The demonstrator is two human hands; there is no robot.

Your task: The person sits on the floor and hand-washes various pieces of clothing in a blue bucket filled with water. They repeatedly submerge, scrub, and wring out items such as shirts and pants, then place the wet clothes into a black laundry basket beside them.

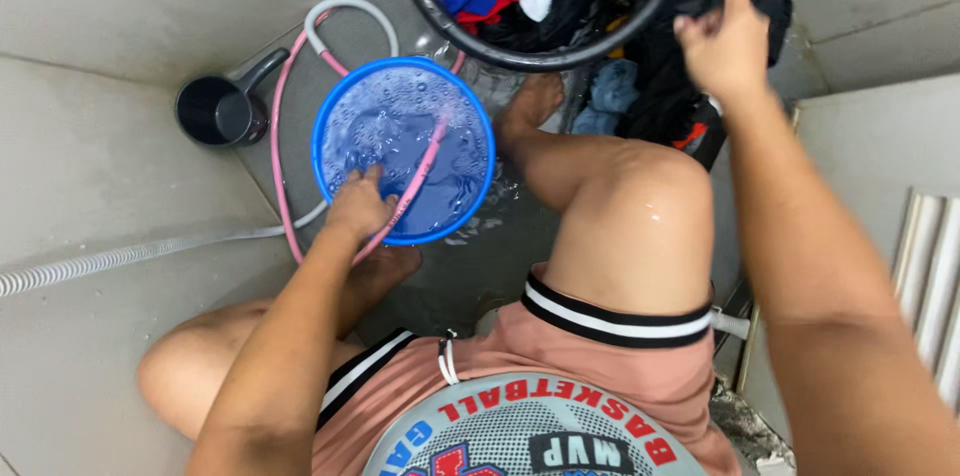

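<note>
Wet grey floor [480, 266] seen between pale tiled walls. Blue basin [403, 150] of soapy water set on floor at centre. Dark dipper [222, 112] placed just left of basin, against wall. Pink hose [282, 136] looped on floor around basin's left side, end laid into water. White ribbed hose [120, 258] run along floor from left edge. Black laundry basket [540, 58] stood beyond basin, dark clothes [660, 96] heaped on floor beside it.
</note>
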